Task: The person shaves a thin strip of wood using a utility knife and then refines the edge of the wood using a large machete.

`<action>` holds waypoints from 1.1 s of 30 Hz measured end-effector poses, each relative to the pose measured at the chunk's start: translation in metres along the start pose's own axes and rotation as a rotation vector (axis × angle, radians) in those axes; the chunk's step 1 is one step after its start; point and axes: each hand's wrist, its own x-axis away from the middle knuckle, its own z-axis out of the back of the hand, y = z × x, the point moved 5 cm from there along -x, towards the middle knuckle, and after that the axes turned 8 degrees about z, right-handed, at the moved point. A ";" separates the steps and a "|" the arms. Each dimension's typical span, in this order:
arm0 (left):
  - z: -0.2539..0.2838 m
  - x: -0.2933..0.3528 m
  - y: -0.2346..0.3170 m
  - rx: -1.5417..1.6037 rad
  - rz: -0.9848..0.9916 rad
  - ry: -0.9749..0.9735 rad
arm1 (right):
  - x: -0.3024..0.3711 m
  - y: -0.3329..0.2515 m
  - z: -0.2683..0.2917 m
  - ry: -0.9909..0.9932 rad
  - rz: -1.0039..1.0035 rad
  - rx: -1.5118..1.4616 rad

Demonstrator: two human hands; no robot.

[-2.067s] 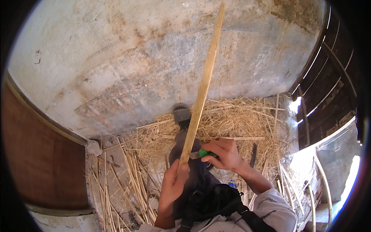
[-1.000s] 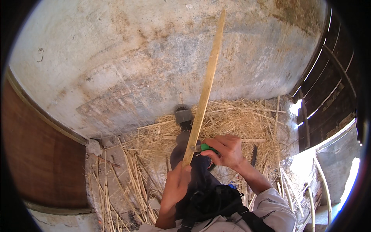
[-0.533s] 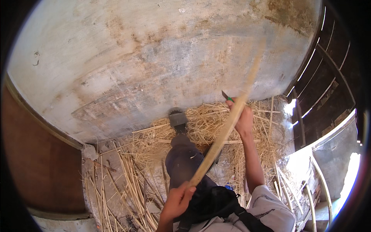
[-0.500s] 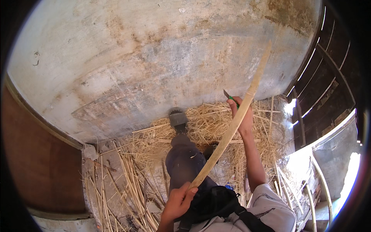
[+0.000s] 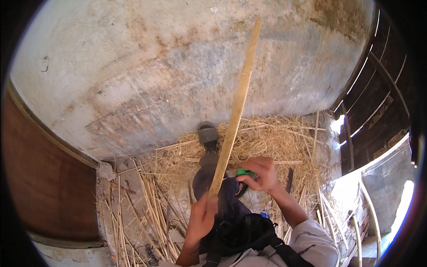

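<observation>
My left hand (image 5: 201, 220) is closed around the lower end of a long split-bamboo strip (image 5: 239, 100). The strip rises from it, tilted slightly right, and tapers to a point in front of the wall. A knife with a green handle (image 5: 244, 172) sits in my closed right hand (image 5: 262, 174). Its short blade points left at the strip's right edge, just above my left hand; whether it touches the bamboo I cannot tell.
Pale shavings (image 5: 280, 138) cover the floor along a stained wall (image 5: 164, 84). Several thin bamboo strips (image 5: 149, 209) lie to the left of my leg. A brown panel (image 5: 49, 178) stands at the left, dark boards (image 5: 378, 98) at the right. A black bag (image 5: 244, 233) rests at my waist.
My right hand has come down and nearer, bringing the knife from beyond the strip to its right edge by my left hand. The strip has swung more upright, its tip moving left.
</observation>
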 end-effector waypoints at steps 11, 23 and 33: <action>0.000 0.002 0.004 -0.196 0.001 0.012 | -0.013 -0.008 0.007 -0.003 -0.010 0.160; 0.003 0.012 -0.003 -0.216 0.028 0.018 | -0.038 0.038 0.026 0.123 -0.231 0.108; 0.007 0.019 -0.024 -0.227 0.114 0.005 | -0.038 0.085 0.026 0.237 -0.195 0.230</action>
